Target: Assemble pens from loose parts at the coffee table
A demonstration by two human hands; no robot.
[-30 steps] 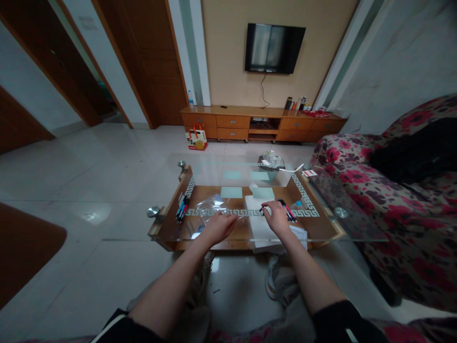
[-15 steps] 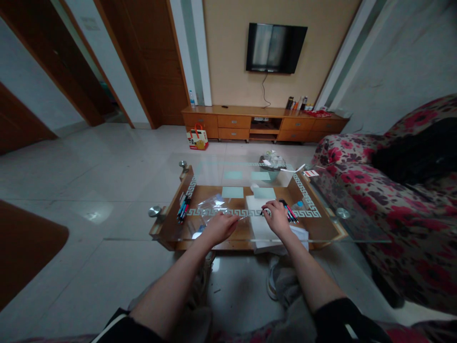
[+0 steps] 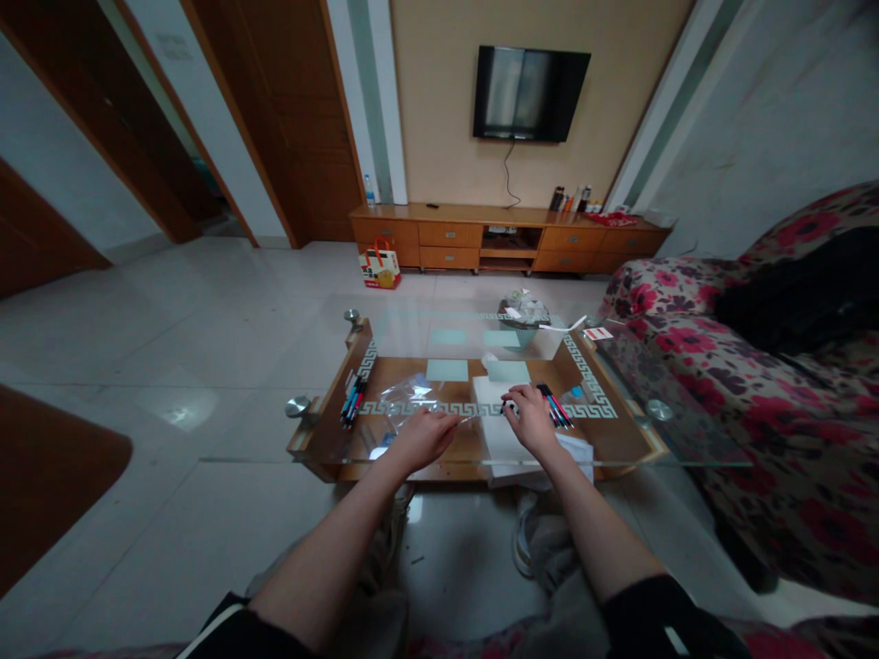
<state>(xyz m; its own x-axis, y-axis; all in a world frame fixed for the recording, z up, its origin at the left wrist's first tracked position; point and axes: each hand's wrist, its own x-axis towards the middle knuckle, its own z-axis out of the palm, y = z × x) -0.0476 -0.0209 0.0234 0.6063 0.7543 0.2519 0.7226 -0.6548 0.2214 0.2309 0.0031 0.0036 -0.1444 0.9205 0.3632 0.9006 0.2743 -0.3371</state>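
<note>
Glass tabletop (image 3: pixel 405 337) — left hand (image 3: pixel 426 437), right hand (image 3: pixel 533 421) between 2 pen bundles (image 3: pixel 352 403).

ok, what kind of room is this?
Most likely a home living room: a flower-patterned sofa on the right, a wall-mounted TV above a long low cabinet, and a glass-topped table in front of the person.

I am seeing dark printed characters on the shopping bag (image 3: pixel 380 271) by the cabinet (image 3: pixel 450 235), too small to read. I am reading no words or numbers anywhere.
</note>
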